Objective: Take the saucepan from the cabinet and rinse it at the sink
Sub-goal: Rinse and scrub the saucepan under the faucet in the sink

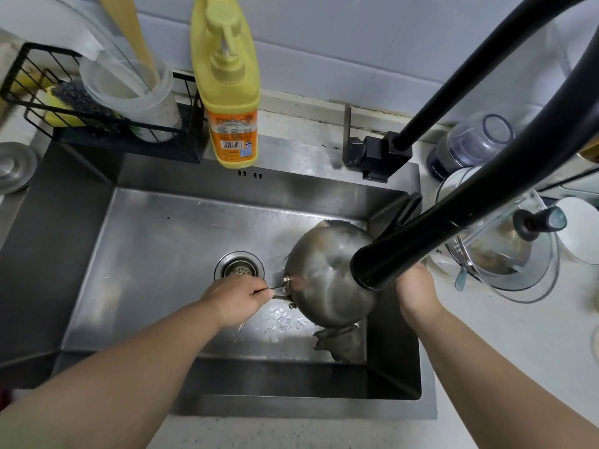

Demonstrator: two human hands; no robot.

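Observation:
A steel saucepan hangs over the right part of the sink, turned so its rounded bottom faces up toward me. My left hand grips its thin metal handle at the pan's left side. My right hand is at the pan's right side, partly hidden behind the black faucet spout; whether it touches the pan is unclear. Water drops lie on the sink floor under the pan.
The drain sits mid-sink. A grey rag lies in the front right corner. A yellow soap bottle and black wire rack stand behind. A glass lid and a jar rest right of the sink.

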